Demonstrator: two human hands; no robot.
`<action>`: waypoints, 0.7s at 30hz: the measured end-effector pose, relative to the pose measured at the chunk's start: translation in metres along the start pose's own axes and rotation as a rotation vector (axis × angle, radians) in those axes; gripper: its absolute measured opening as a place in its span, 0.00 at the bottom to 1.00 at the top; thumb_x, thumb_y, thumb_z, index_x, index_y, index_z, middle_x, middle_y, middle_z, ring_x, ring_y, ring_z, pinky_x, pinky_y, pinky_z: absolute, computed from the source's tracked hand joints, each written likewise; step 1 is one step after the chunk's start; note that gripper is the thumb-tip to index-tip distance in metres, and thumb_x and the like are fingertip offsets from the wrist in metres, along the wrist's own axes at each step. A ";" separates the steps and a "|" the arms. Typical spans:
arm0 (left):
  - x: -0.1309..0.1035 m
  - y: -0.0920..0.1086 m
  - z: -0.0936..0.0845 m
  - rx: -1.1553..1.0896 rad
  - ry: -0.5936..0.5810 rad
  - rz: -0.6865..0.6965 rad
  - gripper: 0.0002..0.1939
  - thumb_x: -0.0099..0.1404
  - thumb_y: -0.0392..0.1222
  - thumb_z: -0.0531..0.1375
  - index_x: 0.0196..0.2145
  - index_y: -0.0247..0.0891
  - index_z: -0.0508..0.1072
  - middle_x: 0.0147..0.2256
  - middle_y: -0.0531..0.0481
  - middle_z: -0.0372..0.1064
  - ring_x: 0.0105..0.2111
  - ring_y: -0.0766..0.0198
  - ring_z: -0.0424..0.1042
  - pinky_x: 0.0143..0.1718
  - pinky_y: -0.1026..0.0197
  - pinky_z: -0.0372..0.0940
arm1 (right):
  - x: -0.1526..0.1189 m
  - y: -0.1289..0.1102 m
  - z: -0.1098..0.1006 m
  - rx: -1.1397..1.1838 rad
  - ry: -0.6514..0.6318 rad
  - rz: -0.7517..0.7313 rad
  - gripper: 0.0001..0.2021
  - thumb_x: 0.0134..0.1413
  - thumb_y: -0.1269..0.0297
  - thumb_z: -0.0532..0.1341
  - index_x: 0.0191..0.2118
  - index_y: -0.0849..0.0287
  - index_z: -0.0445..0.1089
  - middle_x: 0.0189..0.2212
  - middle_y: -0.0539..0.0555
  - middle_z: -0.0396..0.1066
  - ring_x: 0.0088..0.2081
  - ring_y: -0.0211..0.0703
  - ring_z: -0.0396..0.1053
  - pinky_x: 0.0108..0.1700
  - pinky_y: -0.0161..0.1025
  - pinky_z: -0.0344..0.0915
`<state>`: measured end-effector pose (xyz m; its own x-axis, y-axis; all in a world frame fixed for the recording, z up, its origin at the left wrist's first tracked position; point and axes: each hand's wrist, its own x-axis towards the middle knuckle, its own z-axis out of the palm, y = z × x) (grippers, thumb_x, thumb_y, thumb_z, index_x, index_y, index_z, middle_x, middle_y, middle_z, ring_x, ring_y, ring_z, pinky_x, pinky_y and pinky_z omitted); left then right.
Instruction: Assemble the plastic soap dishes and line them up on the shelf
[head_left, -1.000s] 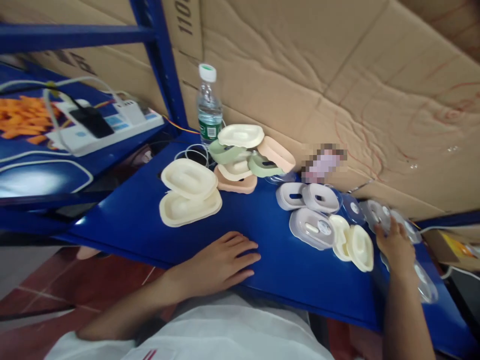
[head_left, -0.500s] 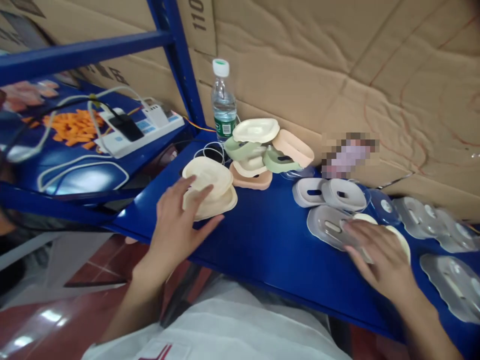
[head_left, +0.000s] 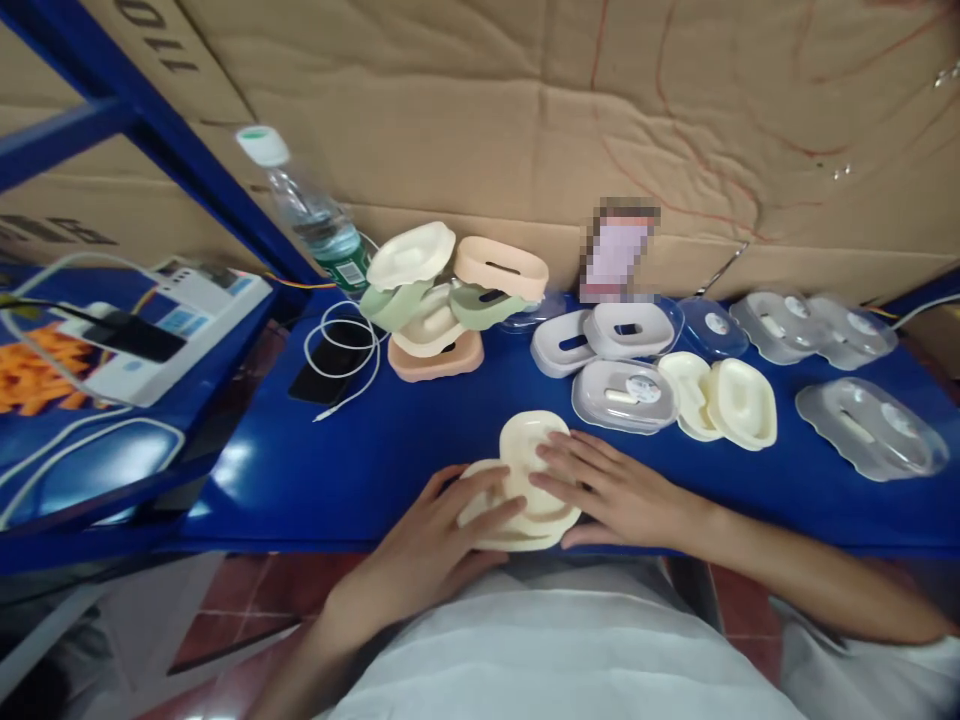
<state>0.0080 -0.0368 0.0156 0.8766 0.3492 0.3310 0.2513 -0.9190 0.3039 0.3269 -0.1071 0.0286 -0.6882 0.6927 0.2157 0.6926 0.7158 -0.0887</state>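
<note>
Two cream plastic dishes (head_left: 526,435), shallow and with wavy rims, lie overlapping at the front edge of the blue table, before my body. My left hand (head_left: 457,535) grips them from the left, fingers over the rim and thumb low at the near side. From the right, my right hand (head_left: 600,487) has its fingers on the upper dish, thumb near its lower edge. Part of both dishes is hidden under the fingers. Another pair of cream dishes (head_left: 742,405) lies beyond my right hand, beside a grey oval case (head_left: 624,397) with a clear cover.
A pile of cream, green and peach parts (head_left: 491,265) stands at the back, near a tilted-looking water bottle (head_left: 322,225). A black phone (head_left: 322,372) with a white cable lies left. Grey cases (head_left: 870,425) line the right. A power strip (head_left: 180,330) sits on the left table.
The view has turned to the right. My left hand has brought the cream dishes from beside the pile to the front edge. My right hand has left the grey case and joined it.
</note>
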 end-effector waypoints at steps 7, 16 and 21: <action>-0.041 -0.041 -0.023 0.096 0.103 -0.340 0.25 0.79 0.47 0.61 0.70 0.47 0.65 0.60 0.41 0.74 0.60 0.46 0.75 0.64 0.39 0.68 | -0.006 0.009 0.004 -0.016 0.056 0.066 0.20 0.72 0.68 0.62 0.66 0.61 0.73 0.70 0.61 0.69 0.75 0.54 0.60 0.76 0.58 0.60; -0.016 -0.043 -0.008 0.169 0.193 -0.299 0.27 0.78 0.40 0.61 0.71 0.46 0.64 0.67 0.37 0.68 0.65 0.45 0.71 0.71 0.31 0.58 | -0.013 0.053 -0.054 -0.197 0.166 0.245 0.34 0.63 0.81 0.55 0.72 0.56 0.66 0.69 0.60 0.70 0.72 0.55 0.66 0.72 0.61 0.63; 0.012 -0.015 -0.008 0.154 0.094 -0.086 0.24 0.76 0.36 0.62 0.67 0.44 0.69 0.66 0.39 0.69 0.68 0.47 0.69 0.76 0.32 0.50 | -0.025 0.146 -0.079 -0.136 0.040 0.459 0.23 0.69 0.72 0.57 0.66 0.60 0.73 0.62 0.61 0.77 0.63 0.62 0.75 0.64 0.64 0.71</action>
<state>0.0110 -0.0170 0.0220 0.8090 0.4365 0.3937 0.3896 -0.8997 0.1968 0.4619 -0.0269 0.0873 -0.2977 0.9285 0.2218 0.9467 0.3170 -0.0564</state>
